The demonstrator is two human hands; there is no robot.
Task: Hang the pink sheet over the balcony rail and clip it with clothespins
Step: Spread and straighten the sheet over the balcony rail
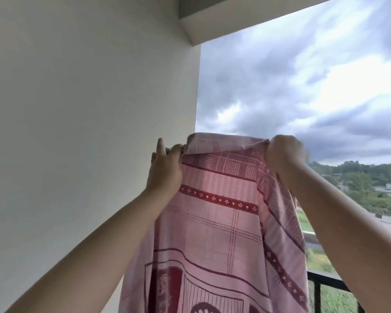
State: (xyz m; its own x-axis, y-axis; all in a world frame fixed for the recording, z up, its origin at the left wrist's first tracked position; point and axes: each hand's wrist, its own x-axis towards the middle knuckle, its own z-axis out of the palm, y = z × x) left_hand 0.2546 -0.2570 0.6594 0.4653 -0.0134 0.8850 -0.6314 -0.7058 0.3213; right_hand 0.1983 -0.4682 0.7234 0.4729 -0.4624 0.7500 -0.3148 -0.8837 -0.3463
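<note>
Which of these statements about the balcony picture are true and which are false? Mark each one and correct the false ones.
1. Both hands hold the pink sheet up by its top edge. True.
2. The sheet already lies over the balcony rail. False: it is held up in the air, above the rail.
3. The left hand grips the sheet beside the white wall. True.
4. The right hand holds a clothespin. False: none shows; it grips only the sheet.
</note>
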